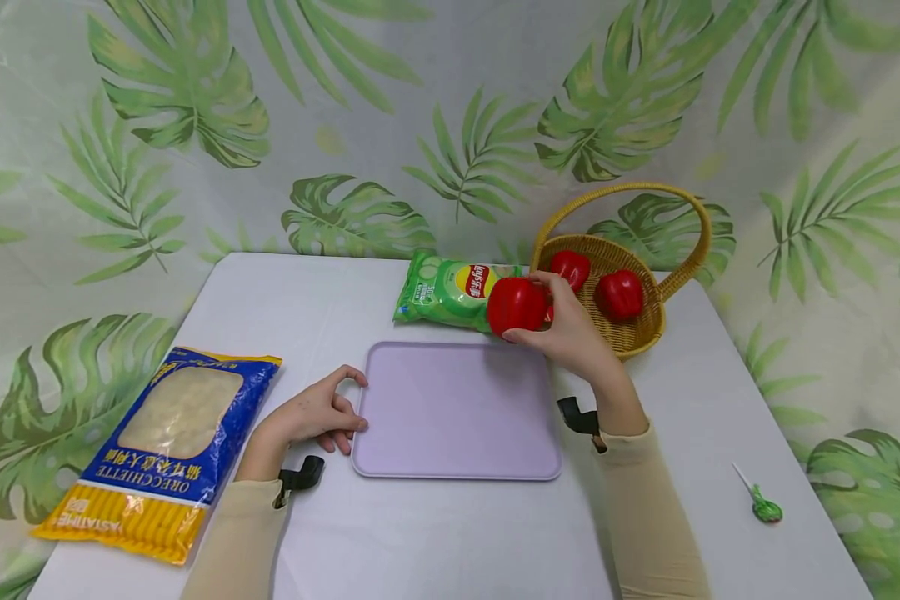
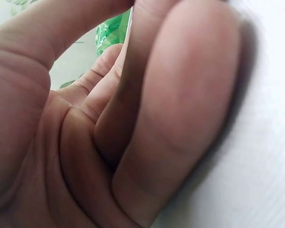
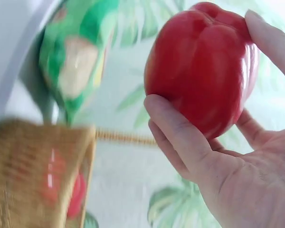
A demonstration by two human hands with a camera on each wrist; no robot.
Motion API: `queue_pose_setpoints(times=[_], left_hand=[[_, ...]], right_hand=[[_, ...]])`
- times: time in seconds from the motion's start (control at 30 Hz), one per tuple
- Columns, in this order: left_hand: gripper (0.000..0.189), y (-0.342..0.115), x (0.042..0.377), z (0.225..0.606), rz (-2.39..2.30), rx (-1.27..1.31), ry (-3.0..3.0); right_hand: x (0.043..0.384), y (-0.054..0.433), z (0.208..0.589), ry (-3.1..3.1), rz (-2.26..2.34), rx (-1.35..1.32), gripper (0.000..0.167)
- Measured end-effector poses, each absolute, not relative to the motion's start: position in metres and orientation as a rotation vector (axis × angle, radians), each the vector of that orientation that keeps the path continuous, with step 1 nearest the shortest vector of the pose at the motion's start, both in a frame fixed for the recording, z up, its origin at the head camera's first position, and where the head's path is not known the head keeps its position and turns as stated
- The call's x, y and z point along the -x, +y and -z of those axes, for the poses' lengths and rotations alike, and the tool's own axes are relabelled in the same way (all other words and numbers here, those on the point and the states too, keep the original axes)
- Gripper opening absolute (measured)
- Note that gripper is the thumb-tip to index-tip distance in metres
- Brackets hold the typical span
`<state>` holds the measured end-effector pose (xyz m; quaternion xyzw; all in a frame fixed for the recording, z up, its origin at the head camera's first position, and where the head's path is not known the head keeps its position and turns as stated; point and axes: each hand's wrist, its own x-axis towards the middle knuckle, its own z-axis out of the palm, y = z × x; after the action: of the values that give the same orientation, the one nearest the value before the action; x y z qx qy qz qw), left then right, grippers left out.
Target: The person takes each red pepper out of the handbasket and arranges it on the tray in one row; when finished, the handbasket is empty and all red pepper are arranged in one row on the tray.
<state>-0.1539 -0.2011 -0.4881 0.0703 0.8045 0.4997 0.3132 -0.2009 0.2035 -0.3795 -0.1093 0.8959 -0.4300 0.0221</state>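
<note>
In the head view, the right hand (image 1: 570, 329) has its thumb and fingers spread round a red bell pepper (image 1: 516, 306), opened just to its width. Left of that grip and partly behind the pepper lies the green chip bag (image 1: 446, 292); nearer the person, below it, sits the lilac tray (image 1: 461, 425), with nothing on it. To the grip's right stands the wicker basket (image 1: 624, 335), at least two more red peppers (image 1: 619, 294) inside. I judge the work to be early on: one pepper is in hand, but not set down. (Whether it is leaving the basket or going in, I cannot tell.) The left hand (image 1: 318, 412) meets the tray's left edge with bent fingers.

The left wrist view shows those fingers curled near the white tabletop, their tips out of sight, so I cannot tell whether they pinch the rim.

The right wrist view shows the pepper held between thumb and fingers, apart from basket and bag; setting it down seems left to do.
</note>
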Motion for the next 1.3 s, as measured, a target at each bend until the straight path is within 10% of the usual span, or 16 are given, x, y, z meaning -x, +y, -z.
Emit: queue_pose_setpoints(times=[1.3], left_hand=[[0.062, -0.202, 0.156, 0.490, -1.306, -0.163, 2.111]], right_hand=[[0.212, 0.039, 0.458, 2.654, 1.113, 0.508, 0.080]])
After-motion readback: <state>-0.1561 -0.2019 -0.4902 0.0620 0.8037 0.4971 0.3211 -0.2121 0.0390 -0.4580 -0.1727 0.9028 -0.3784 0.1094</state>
